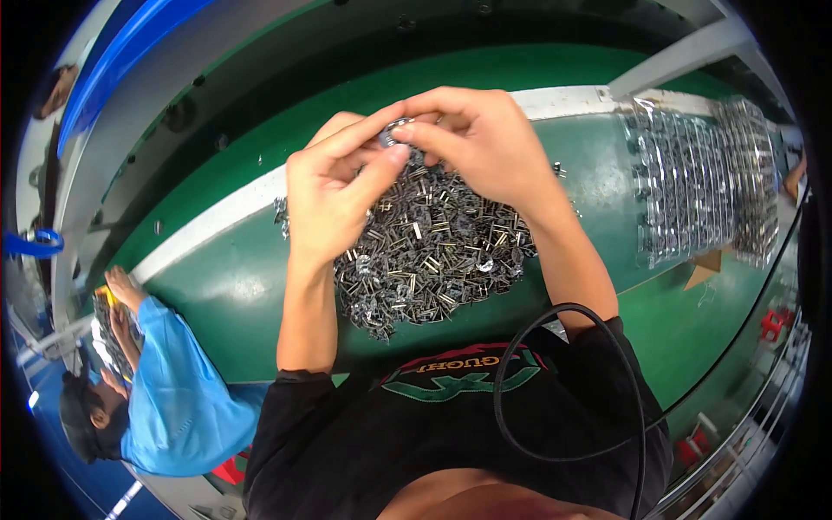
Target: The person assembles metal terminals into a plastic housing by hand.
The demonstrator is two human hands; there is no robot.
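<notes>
Silver round piece (389,134) in left hand (330,196) and right hand (487,143), spiky heap (433,256)

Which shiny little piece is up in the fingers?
The round silvery piece at the fingertips of the left hand and right hand; many others lie heaped on the green table.

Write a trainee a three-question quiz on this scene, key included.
1. True or false: the left hand and right hand meet at one small silvery part.
2. What lies right of the heap of small metal parts? A) a hammer B) clear plastic packaging C) a row of bottles
3. Fill in: the co-worker at the left wears a ____ top.

Key: 1 true; 2 B; 3 blue.
</notes>
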